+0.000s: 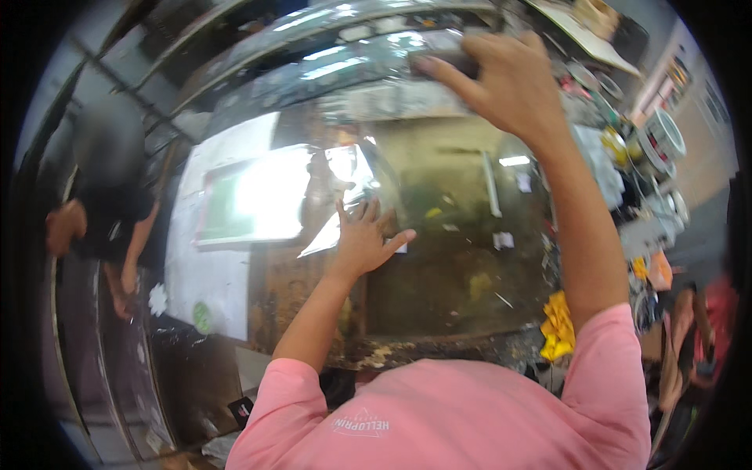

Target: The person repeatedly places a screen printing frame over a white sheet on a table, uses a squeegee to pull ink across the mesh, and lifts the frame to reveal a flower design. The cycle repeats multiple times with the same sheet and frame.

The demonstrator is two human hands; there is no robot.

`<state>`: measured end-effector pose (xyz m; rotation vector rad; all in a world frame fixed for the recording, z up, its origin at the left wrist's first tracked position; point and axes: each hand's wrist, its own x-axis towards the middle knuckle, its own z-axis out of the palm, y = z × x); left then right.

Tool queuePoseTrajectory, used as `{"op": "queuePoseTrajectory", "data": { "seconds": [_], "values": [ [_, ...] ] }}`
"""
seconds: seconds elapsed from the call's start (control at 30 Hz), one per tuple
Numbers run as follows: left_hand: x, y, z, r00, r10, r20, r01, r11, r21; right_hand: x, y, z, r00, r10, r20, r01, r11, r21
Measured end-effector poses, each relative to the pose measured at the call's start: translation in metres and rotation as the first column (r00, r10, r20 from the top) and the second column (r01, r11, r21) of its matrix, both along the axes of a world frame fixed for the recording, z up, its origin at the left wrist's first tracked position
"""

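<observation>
My left hand (362, 239) lies with fingers spread on a shiny clear film (350, 174) near the middle of the worktable. To its left is a flat rectangular panel (222, 205) with a pale border, green at one end and washed out by glare elsewhere. My right hand (513, 86) is raised at the far right of the table. Its thumb and fingers close around a dark block-like object (454, 63), slightly blurred, whose exact kind I cannot make out. Below that arm, a glossy greenish-brown sheet of glass or plastic (439, 274) covers the tabletop.
A thin white strip (491, 184) and small paper scraps (503, 240) lie on the glossy surface. Crumpled yellow cloth or paper (557, 327) sits at the near right edge. Buckets (664, 135) crowd the right side. Another person (110, 196) stands at the left, beside white sheets (207, 290).
</observation>
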<state>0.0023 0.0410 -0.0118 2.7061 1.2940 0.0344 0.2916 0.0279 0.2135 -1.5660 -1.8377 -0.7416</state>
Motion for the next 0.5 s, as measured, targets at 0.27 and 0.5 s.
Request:
{"op": "queuePoseTrajectory", "data": {
  "seconds": [0.27,0.5],
  "values": [
    [0.127,-0.042,-0.034,0.962,-0.247,0.117,0.239,0.968,0.077,0.005,0.002,0.016,0.996,0.029,-0.089,-0.046,0.982,-0.186],
    [0.153,-0.063,-0.034,0.940,-0.289,0.181,0.273,0.956,0.112,0.008,0.008,0.020,0.993,0.101,-0.064,-0.105,0.992,-0.064]
  ]
}}
